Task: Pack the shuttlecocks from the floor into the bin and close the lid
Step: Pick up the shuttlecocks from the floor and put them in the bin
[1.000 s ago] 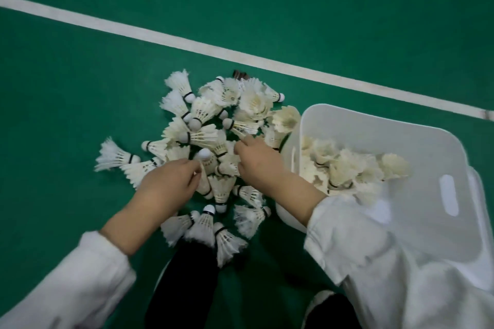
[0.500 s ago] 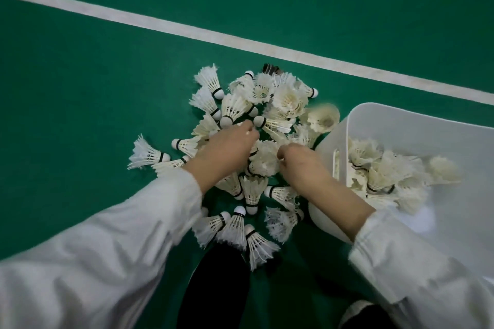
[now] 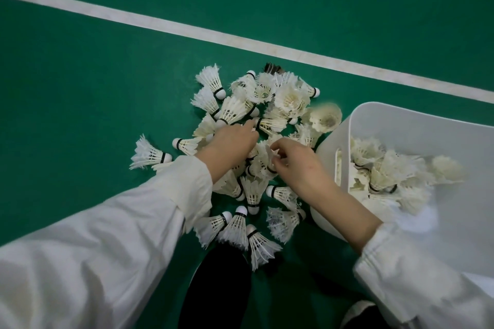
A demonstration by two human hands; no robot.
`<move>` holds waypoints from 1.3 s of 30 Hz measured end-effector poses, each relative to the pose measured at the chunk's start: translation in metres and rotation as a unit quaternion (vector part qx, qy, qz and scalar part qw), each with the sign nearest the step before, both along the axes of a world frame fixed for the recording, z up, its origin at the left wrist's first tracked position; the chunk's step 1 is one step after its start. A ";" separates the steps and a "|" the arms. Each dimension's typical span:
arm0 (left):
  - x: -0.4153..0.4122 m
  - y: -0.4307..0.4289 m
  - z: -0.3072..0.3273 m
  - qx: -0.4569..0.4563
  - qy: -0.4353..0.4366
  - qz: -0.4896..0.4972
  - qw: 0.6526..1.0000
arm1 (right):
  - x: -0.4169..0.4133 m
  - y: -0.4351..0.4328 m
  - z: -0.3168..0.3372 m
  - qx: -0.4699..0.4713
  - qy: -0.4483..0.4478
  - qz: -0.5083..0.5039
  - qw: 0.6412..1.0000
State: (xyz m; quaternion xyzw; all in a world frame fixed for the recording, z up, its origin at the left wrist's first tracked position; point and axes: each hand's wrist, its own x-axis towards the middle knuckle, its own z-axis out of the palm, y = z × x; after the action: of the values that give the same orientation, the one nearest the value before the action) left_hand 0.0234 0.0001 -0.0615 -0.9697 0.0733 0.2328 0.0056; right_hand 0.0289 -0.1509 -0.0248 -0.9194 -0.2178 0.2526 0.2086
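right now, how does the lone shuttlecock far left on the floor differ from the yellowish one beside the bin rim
The lone shuttlecock lies on its side apart from the pile, cork pointing right; the yellowish shuttlecock sits by the bin rim, open skirt facing the camera. The lone one is white, the yellowish one blurred. Both are outside the bin.

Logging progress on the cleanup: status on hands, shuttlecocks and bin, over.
Left hand down in the floor pile, grip hidden. Right hand pinching a shuttlecock beside the bin. Bin part-filled, open; pile still large. Nothing in the way.
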 end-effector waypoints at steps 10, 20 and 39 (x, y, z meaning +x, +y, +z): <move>-0.014 0.037 -0.001 -0.013 0.009 0.008 1.000 | -0.005 -0.011 -0.011 -0.053 0.030 -0.013 0.998; -0.050 0.062 0.017 -0.025 -0.075 0.087 0.993 | -0.008 -0.014 -0.012 -0.058 0.007 0.003 0.998; -0.131 -0.003 -0.031 -0.092 -0.175 0.230 0.953 | -0.030 -0.030 0.003 0.027 -0.008 -0.004 1.000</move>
State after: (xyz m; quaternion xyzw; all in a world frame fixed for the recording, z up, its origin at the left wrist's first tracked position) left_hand -0.1078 -0.0028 -0.0929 -0.9823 -0.1324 0.0468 -0.1240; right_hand -0.0012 -0.1806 -0.0216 -0.9162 -0.2229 0.2383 0.2326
